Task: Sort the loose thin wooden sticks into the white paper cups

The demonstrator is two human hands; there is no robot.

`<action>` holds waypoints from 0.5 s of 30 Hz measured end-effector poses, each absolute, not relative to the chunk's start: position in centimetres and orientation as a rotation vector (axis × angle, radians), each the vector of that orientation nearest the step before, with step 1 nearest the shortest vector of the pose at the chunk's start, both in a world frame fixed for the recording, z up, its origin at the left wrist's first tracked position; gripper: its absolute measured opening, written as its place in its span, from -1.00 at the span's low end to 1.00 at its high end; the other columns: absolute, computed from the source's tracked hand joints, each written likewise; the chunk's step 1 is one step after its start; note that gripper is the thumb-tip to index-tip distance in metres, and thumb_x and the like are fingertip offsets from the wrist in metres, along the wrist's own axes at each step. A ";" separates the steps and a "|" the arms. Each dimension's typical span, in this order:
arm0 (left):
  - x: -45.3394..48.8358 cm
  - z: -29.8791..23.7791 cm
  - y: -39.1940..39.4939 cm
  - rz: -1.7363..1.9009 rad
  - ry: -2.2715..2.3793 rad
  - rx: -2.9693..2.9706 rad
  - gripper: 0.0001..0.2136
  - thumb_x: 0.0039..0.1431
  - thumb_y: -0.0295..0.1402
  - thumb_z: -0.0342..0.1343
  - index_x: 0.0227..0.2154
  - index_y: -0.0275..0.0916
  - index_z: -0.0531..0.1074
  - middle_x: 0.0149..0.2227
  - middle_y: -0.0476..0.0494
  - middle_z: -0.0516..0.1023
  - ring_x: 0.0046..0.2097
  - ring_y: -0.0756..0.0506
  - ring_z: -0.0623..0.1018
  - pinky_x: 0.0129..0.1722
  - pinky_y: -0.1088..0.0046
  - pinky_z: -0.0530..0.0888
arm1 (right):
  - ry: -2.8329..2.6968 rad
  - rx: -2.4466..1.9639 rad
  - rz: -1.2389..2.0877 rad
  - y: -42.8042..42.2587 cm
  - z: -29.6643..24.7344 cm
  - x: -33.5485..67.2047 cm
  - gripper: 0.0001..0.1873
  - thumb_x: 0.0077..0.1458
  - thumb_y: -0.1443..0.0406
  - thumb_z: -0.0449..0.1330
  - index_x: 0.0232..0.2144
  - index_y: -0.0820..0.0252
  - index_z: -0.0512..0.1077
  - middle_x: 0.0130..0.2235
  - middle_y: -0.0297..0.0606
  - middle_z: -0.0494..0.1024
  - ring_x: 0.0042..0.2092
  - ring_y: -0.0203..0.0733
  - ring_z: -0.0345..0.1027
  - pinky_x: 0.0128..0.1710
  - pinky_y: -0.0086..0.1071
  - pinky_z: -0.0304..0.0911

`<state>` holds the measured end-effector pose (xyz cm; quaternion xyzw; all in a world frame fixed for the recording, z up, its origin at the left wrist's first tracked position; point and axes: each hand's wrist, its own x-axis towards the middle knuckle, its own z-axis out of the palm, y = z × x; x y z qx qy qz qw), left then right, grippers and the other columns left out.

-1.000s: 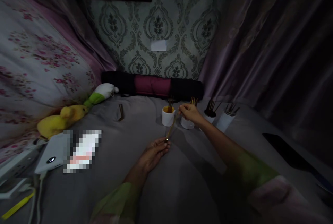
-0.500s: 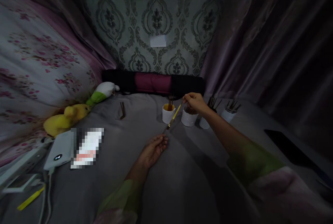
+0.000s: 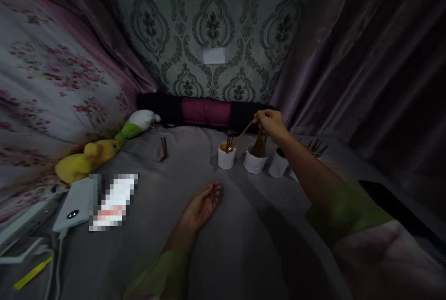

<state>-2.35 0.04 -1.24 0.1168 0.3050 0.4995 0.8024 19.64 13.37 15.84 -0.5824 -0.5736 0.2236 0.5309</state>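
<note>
My right hand [image 3: 270,123] is raised above a row of white cups and pinches the top end of a thin golden utensil [image 3: 239,136]. The utensil slants down to the left, its lower tip at the mouth of the leftmost cup [image 3: 226,156], which has a yellow inside and holds other sticks. Beside that cup stands a second cup [image 3: 255,159] with brown sticks, directly under my hand. Two more cups [image 3: 278,164] follow to the right. My left hand [image 3: 203,206] lies on the grey sheet [image 3: 167,253], palm up, fingers loosely curled, holding nothing.
A dark utensil [image 3: 163,148] lies on the sheet left of the cups. A black and maroon bolster [image 3: 205,112] lies along the patterned wall. A yellow plush toy [image 3: 85,160], a white and green plush [image 3: 137,123], a power bank [image 3: 71,207] and cables sit at the left. A curtain hangs right.
My left hand let go of the golden utensil's lower end and sank onto the sheet. My right hand lifted the utensil up and back, bringing its tip to the leftmost cup.
</note>
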 end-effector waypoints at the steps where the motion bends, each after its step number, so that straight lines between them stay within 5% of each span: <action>1: -2.4 -1.2 0.0 1.072 0.653 0.246 -0.86 0.13 -0.54 -0.02 -0.31 -0.38 0.43 -0.37 -0.15 0.49 -0.42 0.08 0.46 -0.44 0.59 0.40 | -1.385 -1.388 0.501 13.8 15.9 19.7 -0.74 0.07 0.24 0.03 -0.49 0.30 0.41 -0.53 -0.25 0.47 -0.67 -0.47 0.10 -0.70 -0.56 -0.02; 15: -2.4 -0.8 -0.1 1.069 0.629 0.215 -0.88 0.12 -0.54 -0.01 -0.34 -0.38 0.43 -0.37 -0.15 0.47 -0.40 0.07 0.45 -0.39 0.57 0.39 | -1.664 -1.359 0.227 15.9 15.7 17.8 -0.74 0.06 0.26 0.00 -0.45 0.27 0.44 -0.50 -0.29 0.50 -0.52 -0.37 0.27 -0.46 -0.50 0.16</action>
